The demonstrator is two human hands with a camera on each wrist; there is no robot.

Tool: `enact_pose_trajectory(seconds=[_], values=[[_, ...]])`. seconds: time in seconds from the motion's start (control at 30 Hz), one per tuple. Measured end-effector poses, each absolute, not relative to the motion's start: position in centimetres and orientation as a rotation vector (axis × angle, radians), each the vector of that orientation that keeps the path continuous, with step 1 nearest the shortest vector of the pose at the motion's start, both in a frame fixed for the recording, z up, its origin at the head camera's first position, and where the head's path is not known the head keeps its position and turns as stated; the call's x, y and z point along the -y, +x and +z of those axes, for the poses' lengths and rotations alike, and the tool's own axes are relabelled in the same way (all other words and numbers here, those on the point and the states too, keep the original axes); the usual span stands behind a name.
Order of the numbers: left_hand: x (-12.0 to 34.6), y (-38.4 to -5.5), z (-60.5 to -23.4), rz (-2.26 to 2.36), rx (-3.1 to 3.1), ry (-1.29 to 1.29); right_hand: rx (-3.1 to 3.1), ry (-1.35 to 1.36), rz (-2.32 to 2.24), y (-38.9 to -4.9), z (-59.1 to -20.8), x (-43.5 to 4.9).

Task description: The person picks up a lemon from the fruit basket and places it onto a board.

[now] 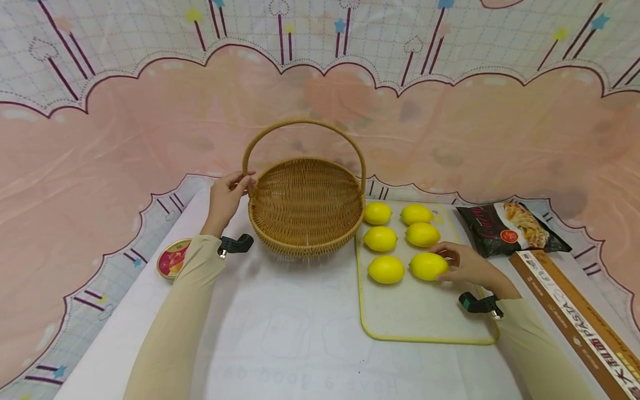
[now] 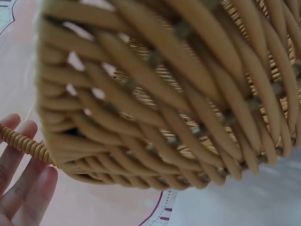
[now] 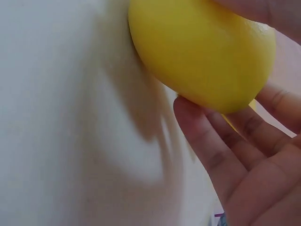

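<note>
A tan wicker basket (image 1: 307, 205) with a tall arched handle stands on the table in the head view. My left hand (image 1: 227, 197) grips the handle's lower left end; in the left wrist view its fingers (image 2: 21, 193) lie around the wrapped handle (image 2: 26, 145), beside the woven wall. To the right, several yellow lemons lie in two columns on a pale cutting board (image 1: 425, 316) with a yellow rim. My right hand (image 1: 467, 266) holds the nearest lemon of the right column (image 1: 428, 266) between thumb and fingers. In the right wrist view that lemon (image 3: 202, 52) sits close to the board.
A round tin (image 1: 172, 258) with a red fruit label is partly behind the left sleeve. Right of the board lie a black food packet (image 1: 510, 228) and a long brown pasta box (image 1: 575, 322). A patterned cloth (image 1: 320, 89) hangs behind the table.
</note>
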State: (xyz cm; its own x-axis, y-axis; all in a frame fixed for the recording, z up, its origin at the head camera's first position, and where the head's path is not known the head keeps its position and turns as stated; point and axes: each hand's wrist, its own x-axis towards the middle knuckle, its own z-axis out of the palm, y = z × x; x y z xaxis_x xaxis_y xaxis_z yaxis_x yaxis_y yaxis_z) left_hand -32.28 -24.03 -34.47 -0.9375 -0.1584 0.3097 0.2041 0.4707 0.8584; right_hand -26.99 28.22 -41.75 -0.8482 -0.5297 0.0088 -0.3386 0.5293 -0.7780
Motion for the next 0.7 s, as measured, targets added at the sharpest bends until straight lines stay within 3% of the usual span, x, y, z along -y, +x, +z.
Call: enact_pose_trajectory(seconds=[0.7], values=[[23.33,-31.94,-35.04,-1.416,2.267,-0.045,-2.474,-0.737,-1.221,-27.24,-41.88,-28.28]])
